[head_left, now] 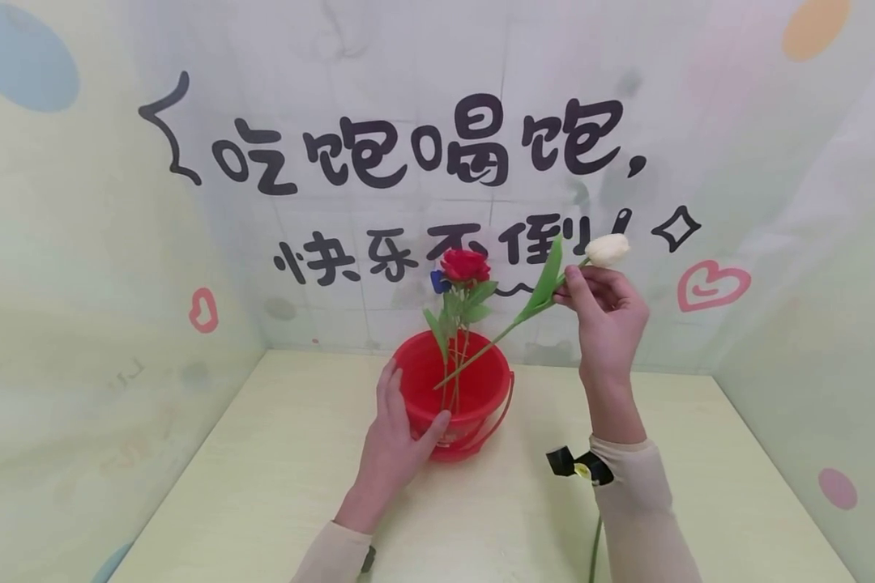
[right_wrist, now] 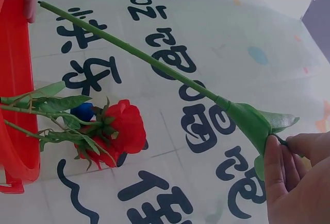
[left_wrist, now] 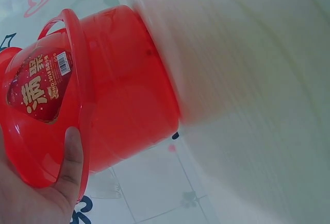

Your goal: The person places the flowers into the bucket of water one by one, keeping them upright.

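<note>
A white tulip (head_left: 608,250) with a green leaf and a long stem is pinched by my right hand (head_left: 612,324) just below its bloom. Its stem (right_wrist: 154,63) slants down to the left, and the lower end overlaps the opening of a red bucket (head_left: 417,364) in the head view. The bloom is out of sight in the right wrist view. My left hand (head_left: 390,445) holds the bucket at its near left side, the thumb (left_wrist: 73,152) against the outer wall. Inside stand red roses (right_wrist: 124,128) and a blue flower (right_wrist: 82,112), their blooms above the rim.
The bucket stands on a pale wooden table (head_left: 321,405), its red handle (head_left: 503,413) hanging at the right side. Behind it rises a wall (head_left: 379,65) with large black lettering. A black wrist camera (head_left: 579,465) sits on the right sleeve, with a cable below.
</note>
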Demonstrator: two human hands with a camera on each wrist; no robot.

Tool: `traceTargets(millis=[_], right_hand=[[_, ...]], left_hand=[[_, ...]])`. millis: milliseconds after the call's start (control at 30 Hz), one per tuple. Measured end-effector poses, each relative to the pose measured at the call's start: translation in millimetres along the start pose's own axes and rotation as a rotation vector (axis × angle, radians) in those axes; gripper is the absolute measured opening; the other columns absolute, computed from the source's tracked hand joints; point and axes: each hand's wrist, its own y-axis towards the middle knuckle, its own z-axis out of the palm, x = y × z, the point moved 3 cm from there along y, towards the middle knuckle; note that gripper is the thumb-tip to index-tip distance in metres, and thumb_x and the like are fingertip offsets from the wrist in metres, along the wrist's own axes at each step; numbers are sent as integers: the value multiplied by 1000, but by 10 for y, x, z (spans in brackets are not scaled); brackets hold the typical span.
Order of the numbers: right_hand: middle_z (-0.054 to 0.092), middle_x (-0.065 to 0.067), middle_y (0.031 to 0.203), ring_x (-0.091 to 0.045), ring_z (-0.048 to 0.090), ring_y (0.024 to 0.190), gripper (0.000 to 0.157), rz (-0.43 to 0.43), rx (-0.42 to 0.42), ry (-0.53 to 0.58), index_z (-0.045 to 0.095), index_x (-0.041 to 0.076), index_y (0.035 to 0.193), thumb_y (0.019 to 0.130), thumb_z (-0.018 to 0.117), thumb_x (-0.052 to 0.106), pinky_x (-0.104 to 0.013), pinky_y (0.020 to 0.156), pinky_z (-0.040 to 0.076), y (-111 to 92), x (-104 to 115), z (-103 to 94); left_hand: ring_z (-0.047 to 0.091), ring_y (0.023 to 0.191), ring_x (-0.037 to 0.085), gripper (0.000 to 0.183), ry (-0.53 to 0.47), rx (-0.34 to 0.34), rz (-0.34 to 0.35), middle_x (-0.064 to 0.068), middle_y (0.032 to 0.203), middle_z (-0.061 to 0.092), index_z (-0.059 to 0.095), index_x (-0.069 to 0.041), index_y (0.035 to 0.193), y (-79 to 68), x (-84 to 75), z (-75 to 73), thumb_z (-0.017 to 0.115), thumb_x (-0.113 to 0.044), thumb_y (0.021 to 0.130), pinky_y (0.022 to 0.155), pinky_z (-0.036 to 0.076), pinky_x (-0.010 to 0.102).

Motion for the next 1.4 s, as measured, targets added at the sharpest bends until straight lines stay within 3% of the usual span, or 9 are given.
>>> traceTargets(millis=[300, 533, 933, 1133, 1400], right_hand=[[74, -9, 87, -15, 72, 65, 16, 30, 46, -42, 71, -9, 101, 93, 80, 1, -32, 70, 64, -40, -234, 90], [72, -20, 91, -13, 73, 69, 19, 119, 168, -134, 69, -13, 105, 95, 77, 1, -30, 71, 64, -14, -443, 241], [74, -23, 98, -16, 74, 75, 21, 295, 407, -367, 71, -9, 108, 97, 76, 8, -29, 74, 64, -177, -875, 418], [75, -22, 97, -26, 76, 79, 19, 302, 473, -435, 73, -6, 106, 96, 78, 10, -38, 77, 65, -269, -1035, 503], [77, -19, 95, -26, 77, 78, 19, 321, 501, -510, 74, -4, 106, 96, 79, 10, -40, 78, 65, -357, -1207, 627]], left_hand=[[53, 137, 24, 113, -3, -1, 2, -5, 171, 22, 14, -20, 169, -3, -9, 2, 78, -63, 87, 86, 64, 45], [55, 136, 27, 113, -7, 1, 0, -4, 171, 23, 14, -19, 169, -28, -12, 9, 79, -62, 87, 85, 64, 44], [53, 138, 27, 113, -12, -2, 11, -4, 171, 23, 15, -19, 169, -12, -31, -15, 77, -64, 87, 86, 64, 44], [53, 138, 26, 111, -4, -9, 32, -3, 172, 21, 16, -18, 169, -9, -18, -15, 77, -63, 88, 86, 64, 43], [52, 139, 26, 110, 3, -12, 50, -3, 173, 19, 17, -17, 168, -16, -19, -32, 79, -60, 88, 87, 64, 43]])
